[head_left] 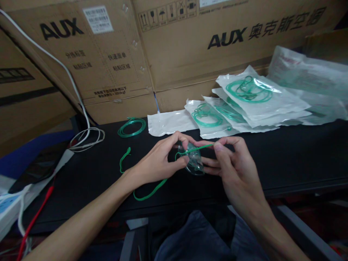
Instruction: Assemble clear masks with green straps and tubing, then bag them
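Over the black table, my left hand [168, 156] is closed around one side of a clear plastic oxygen mask [195, 159], thumb and fingers gripping its rim. My right hand [231, 159] pinches a green elastic strap [202, 147] between thumb and forefinger, drawing it straight across the mask. Its other fingers touch the mask's right side. The strap's loose length [150, 194] runs under my left wrist, and its far end [124, 159] lies on the table to the left. Part of the mask is hidden behind my fingers.
A coil of green tubing [132, 127] lies behind my left hand, beside a white pouch [171, 122]. Several pouches with green tubing [248, 90] are piled at the back right. Cardboard boxes [174, 54] stand behind. A white cable [73, 83], red cable [38, 214] and power strip [11, 206] are left.
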`<state>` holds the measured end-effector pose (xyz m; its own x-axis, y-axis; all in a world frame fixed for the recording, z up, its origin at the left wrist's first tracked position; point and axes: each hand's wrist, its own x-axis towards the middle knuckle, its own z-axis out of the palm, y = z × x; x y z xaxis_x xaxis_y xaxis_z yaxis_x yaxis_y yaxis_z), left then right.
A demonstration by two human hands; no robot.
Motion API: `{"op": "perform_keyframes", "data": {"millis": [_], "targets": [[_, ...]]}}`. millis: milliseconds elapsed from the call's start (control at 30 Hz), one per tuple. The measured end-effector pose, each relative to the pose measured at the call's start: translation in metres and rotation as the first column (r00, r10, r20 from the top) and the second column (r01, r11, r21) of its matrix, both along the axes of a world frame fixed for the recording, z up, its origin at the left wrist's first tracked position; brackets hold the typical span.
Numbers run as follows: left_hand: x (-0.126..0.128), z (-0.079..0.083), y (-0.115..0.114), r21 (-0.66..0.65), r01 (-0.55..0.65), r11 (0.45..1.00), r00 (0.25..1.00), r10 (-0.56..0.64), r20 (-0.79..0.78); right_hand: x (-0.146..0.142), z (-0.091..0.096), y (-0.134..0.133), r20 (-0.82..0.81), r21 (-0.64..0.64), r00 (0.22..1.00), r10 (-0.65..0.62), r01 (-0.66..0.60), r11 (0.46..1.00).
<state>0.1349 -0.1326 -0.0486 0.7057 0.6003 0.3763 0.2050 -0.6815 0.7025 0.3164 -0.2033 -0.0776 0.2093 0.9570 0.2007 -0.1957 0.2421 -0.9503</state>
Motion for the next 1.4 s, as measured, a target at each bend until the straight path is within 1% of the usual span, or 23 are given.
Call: {"op": "perform_keyframes", "data": {"millis": [67, 167, 300, 367, 433, 500, 567, 600, 633, 700, 767, 800, 833, 867, 900, 933, 967, 1067, 1133, 1167, 1233, 1333, 1400], "targets": [[-0.001, -0.001, 0.000, -0.013, -0.012, 1.000, 1.000, 0.011, -0.004, 0.000, -0.001, 0.001, 0.019, -0.008, 1.000, -0.006, 0.006, 1.000], [-0.001, -0.003, 0.002, -0.048, -0.058, 0.997, 0.998, 0.057, -0.025, 0.000, -0.002, 0.002, 0.109, 0.016, 0.994, 0.032, -0.034, 0.999], [-0.001, -0.004, 0.004, -0.094, -0.138, 0.986, 0.990, 0.136, -0.032, -0.001, -0.006, 0.005, 0.291, 0.066, 0.944, 0.152, -0.179, 0.982], [-0.001, -0.004, 0.004, -0.114, -0.164, 0.980, 0.986, 0.162, -0.029, 0.000, -0.009, 0.008, 0.400, 0.089, 0.900, 0.171, -0.224, 0.970], [0.000, -0.002, 0.004, -0.121, -0.162, 0.979, 0.987, 0.160, -0.029, 0.001, -0.012, 0.010, 0.486, 0.132, 0.864, 0.128, -0.218, 0.967], [-0.003, 0.003, 0.004, -0.095, -0.146, 0.985, 0.989, 0.143, -0.038, 0.002, -0.015, 0.011, 0.539, 0.179, 0.840, 0.067, -0.192, 0.965], [-0.012, 0.012, 0.006, 0.002, -0.192, 0.981, 0.979, 0.192, -0.070, 0.002, -0.015, 0.012, 0.582, 0.215, 0.813, 0.012, -0.167, 0.962], [-0.019, 0.017, 0.008, 0.076, -0.253, 0.965, 0.961, 0.259, -0.092, 0.001, -0.015, 0.012, 0.600, 0.225, 0.800, -0.009, -0.158, 0.961], [-0.028, 0.023, 0.009, 0.158, -0.331, 0.930, 0.930, 0.350, -0.114, 0.001, -0.015, 0.011, 0.613, 0.234, 0.790, -0.025, -0.152, 0.960], [-0.050, 0.035, 0.013, 0.304, -0.487, 0.819, 0.819, 0.549, -0.165, -0.001, -0.013, 0.010, 0.625, 0.245, 0.780, -0.039, -0.148, 0.958], [-0.074, 0.044, 0.017, 0.383, -0.596, 0.706, 0.664, 0.701, -0.260, -0.002, -0.011, 0.009, 0.621, 0.253, 0.783, -0.048, -0.142, 0.957], [-0.085, 0.046, 0.018, 0.399, -0.634, 0.663, 0.574, 0.749, -0.331, -0.003, -0.010, 0.009, 0.617, 0.255, 0.785, -0.054, -0.135, 0.957], [-0.094, 0.046, 0.020, 0.407, -0.660, 0.631, 0.489, 0.773, -0.405, -0.003, -0.010, 0.009, 0.613, 0.256, 0.788, -0.059, -0.128, 0.958], [-0.102, 0.044, 0.021, 0.409, -0.676, 0.614, 0.419, 0.776, -0.472, -0.003, -0.010, 0.009, 0.612, 0.257, 0.788, -0.062, -0.123, 0.959], [-0.107, 0.042, 0.023, 0.401, -0.683, 0.611, 0.371, 0.763, -0.530, -0.003, -0.010, 0.009, 0.614, 0.257, 0.787, -0.066, -0.121, 0.959], [-0.111, 0.038, 0.024, 0.385, -0.683, 0.621, 0.348, 0.740, -0.576, -0.003, -0.010, 0.009, 0.617, 0.258, 0.784, -0.067, -0.120, 0.959], [-0.113, 0.034, 0.025, 0.360, -0.680, 0.639, 0.347, 0.712, -0.610, -0.002, -0.011, 0.010, 0.619, 0.260, 0.782, -0.071, -0.119, 0.958], [-0.114, 0.024, 0.029, 0.294, -0.671, 0.680, 0.387, 0.660, -0.644, -0.002, -0.015, 0.010, 0.627, 0.261, 0.775, -0.076, -0.117, 0.958], [-0.112, 0.024, 0.031, 0.285, -0.660, 0.696, 0.419, 0.655, -0.629, -0.001, -0.016, 0.011, 0.644, 0.243, 0.763, -0.065, -0.123, 0.962], [-0.111, 0.026, 0.032, 0.277, -0.647, 0.711, 0.451, 0.649, -0.613, -0.001, -0.017, 0.012, 0.655, 0.233, 0.753, -0.053, -0.134, 0.963], [-0.106, 0.032, 0.033, 0.232, -0.602, 0.764, 0.555, 0.610, -0.565, 0.001, -0.017, 0.013, 0.678, 0.211, 0.735, -0.021, -0.168, 0.963], [-0.091, 0.045, 0.030, 0.134, -0.504, 0.853, 0.734, 0.505, -0.454, 0.003, -0.017, 0.015, 0.686, 0.183, 0.727, 0.024, -0.204, 0.962], [-0.075, 0.053, 0.026, 0.111, -0.442, 0.890, 0.802, 0.447, -0.395, 0.004, -0.017, 0.015, 0.668, 0.179, 0.744, 0.028, -0.197, 0.964]]}}
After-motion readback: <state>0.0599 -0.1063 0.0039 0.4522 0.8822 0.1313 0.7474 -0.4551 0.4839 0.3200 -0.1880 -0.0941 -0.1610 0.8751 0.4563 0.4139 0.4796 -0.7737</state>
